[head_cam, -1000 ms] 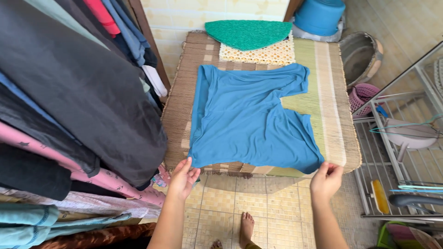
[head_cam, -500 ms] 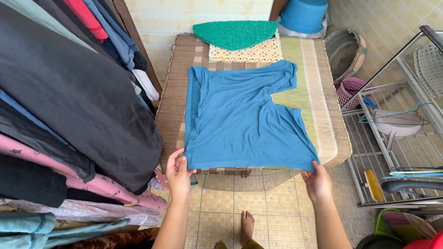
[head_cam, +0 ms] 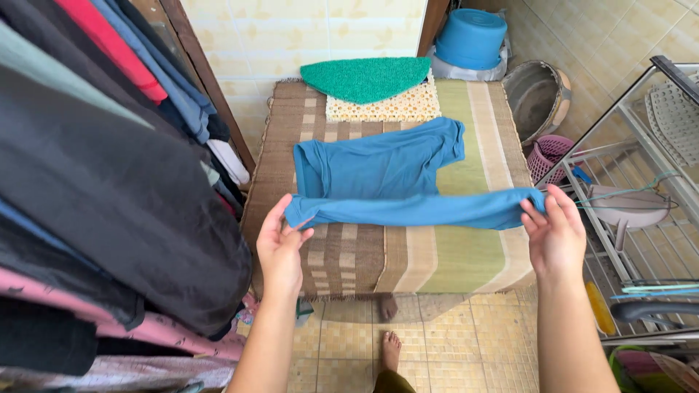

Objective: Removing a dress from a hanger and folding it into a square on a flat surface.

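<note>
Blue cotton T-shirt (head_cam: 386, 171), hem lifted mid-frame over the striped woven-mat bench (head_cam: 437, 255), pinched by left hand (head_cam: 279, 244) and right hand (head_cam: 557, 236).

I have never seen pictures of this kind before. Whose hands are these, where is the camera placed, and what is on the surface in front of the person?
The picture comes from one camera worn on a person's head, so it looks down at that person's own two bare hands. There is no machine here.

The left hand pinches one corner of a blue shirt and the right hand pinches the other corner. Between them the near edge of the shirt is lifted and stretched, while the rest of it lies on a striped woven mat that covers a low table.

At the far end of the mat lie a green half-round mat and a pale yellow patterned mat. Hanging clothes fill the left side, a wire rack stands to the right, and a blue bucket sits upside down behind.
</note>
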